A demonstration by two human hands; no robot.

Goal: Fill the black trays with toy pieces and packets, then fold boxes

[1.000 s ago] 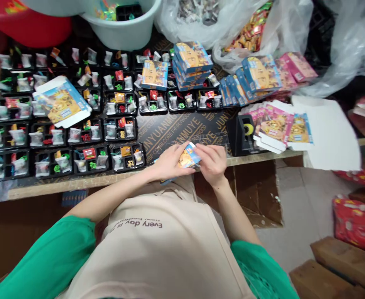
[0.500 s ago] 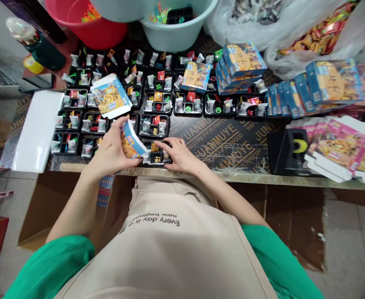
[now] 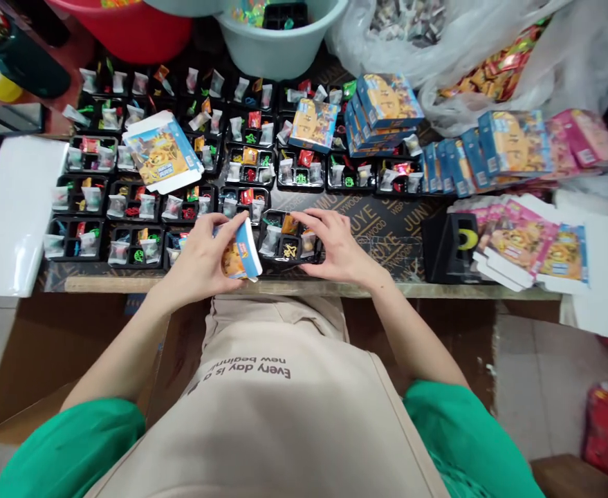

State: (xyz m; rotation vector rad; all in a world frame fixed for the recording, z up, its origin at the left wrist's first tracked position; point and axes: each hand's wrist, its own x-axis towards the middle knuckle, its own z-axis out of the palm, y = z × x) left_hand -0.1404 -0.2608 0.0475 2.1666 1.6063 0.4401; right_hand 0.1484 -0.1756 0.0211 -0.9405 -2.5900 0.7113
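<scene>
My left hand point(image 3: 206, 254) is closed around a small blue-and-yellow printed carton point(image 3: 240, 252), squeezed so that its near end faces right. Just right of it, my right hand point(image 3: 332, 242) grips the right side of a black compartment tray point(image 3: 290, 261), thumb at the near edge and fingers over the far one. The tray's left end is right by the carton's end and looks slightly raised. In its compartments lie wrapped pieces, an orange packet and a small yellow shape. Rows of similar filled trays point(image 3: 80, 197) cover the table to the left and behind.
A flat carton point(image 3: 163, 153) lies across trays on the left. Stacked blue boxes point(image 3: 387, 104) stand at the back, more boxes point(image 3: 516, 142) to their right. A black tape holder point(image 3: 441, 249) and flattened pink cartons point(image 3: 521, 238) lie right. Tubs point(image 3: 283, 52) line the back.
The right hand has taken hold of the tray and moved it right, away from the other trays. The left hand has brought the carton rightward, up to the tray's end. The view has shifted.
</scene>
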